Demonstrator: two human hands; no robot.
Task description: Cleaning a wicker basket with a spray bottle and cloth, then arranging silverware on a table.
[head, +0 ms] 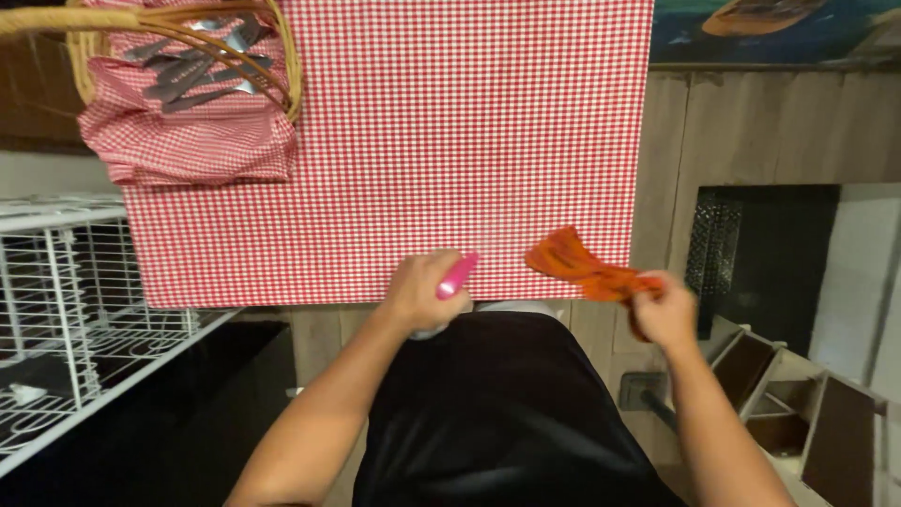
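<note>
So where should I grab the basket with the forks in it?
Grab the wicker basket by its arched handle, reaching down from above. The handle curves over the top, clear of the cutlery and the checked liner cloth. The rim is thick and woven, probably harder for small fingers to close around.

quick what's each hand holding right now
Left hand: closed on a pink spray bottle.
Right hand: closed on an orange cloth.
</note>
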